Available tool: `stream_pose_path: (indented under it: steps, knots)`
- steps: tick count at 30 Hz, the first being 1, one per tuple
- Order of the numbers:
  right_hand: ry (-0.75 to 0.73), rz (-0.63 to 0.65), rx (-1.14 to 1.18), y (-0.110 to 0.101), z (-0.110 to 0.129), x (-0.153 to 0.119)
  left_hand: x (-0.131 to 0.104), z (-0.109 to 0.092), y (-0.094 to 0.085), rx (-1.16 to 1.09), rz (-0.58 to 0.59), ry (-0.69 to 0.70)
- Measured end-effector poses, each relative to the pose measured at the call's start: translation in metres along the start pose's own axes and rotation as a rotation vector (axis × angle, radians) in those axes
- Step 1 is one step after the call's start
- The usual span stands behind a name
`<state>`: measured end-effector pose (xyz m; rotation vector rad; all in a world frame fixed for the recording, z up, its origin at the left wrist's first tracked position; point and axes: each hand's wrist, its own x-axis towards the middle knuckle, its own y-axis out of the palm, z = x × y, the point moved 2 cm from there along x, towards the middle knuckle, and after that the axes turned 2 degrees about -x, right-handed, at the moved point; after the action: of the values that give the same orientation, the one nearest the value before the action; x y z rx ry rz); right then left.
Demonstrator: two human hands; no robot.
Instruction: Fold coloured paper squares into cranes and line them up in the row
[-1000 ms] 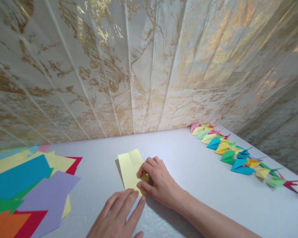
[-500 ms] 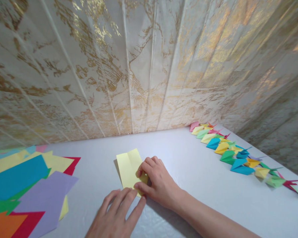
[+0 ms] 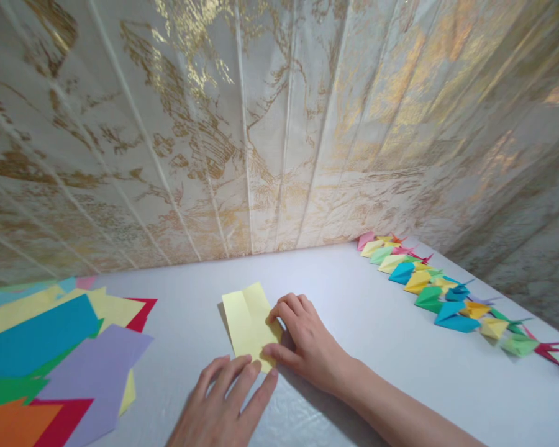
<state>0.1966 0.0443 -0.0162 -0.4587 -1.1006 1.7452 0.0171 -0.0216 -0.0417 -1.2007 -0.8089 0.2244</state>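
Note:
A pale yellow sheet of paper lies on the white table in front of me, with a crease running along its length and its left edge slightly raised over a shadow. My right hand grips the sheet's right edge, fingers curled and thumb on the near part. The fingertips of my left hand rest at the paper's near edge, spread apart and fairly flat. Part of the right edge is hidden under my right hand.
Loose coloured paper sheets overlap in a pile at the left. Along the table's right edge stand rows of folded paper cranes in several colours. A white and gold patterned curtain hangs behind the white table.
The whole view has shifted slightly, so everything sits a little further right. My right hand has slid slightly along the paper's right edge, uncovering a bit more of it; my left hand barely differs.

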Motion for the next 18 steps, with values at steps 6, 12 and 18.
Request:
stream_pose_path:
  steps: [6, 12, 18]
  knots:
    - [0.034, 0.006, 0.019, -0.006, -0.003, -0.005, 0.003, 0.006, -0.007, 0.051, -0.041, 0.085]
    - [0.075, -0.019, -0.028, -0.009, -0.013, 0.003, 0.003, 0.005, -0.011, 0.042, -0.006, 0.081]
    - [0.073, -0.093, -0.037, -0.007, -0.025, 0.008, -0.001, 0.0, -0.005, -0.024, 0.014, -0.015]
